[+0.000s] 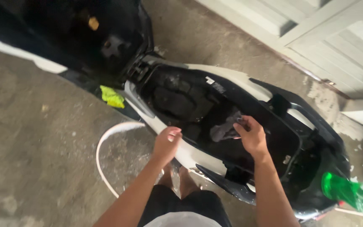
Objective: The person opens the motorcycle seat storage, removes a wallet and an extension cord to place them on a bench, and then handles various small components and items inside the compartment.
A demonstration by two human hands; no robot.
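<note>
My right hand point(253, 136) has a pinching grip on a dark grey rag point(225, 128). My fingers are closed on its top edge, and the rag hangs down just under them, inside the open storage tub point(181, 101) of a scooter point(232, 80). The rag looks soft, thin and crumpled.

My left hand point(167, 141) holds nothing. Its grip is loosely curled, thumb side up, and it sits near the white side panel point(188, 151) of the scooter, to the left of my right hand. I cannot tell if it touches the panel.

To wipe well, I think I should press the rag flat with more fingers, not just pinch it. Then I should push it into the corners of the tub, where dirt hides. My free hand could rest on the panel to keep me steady.

The tub is black, hard plastic, deep and bumpy, with some pale dusty spots. The side panel is smooth and shiny. The raised seat point(85, 38) is up beyond both hands. A yellow cloth point(112, 96) lies on the scooter's footboard, further left. A white hose point(106, 138) curves on the wet, rough concrete floor point(30, 147) below my left hand. A green bottle point(343, 189) is far to the right.
</note>
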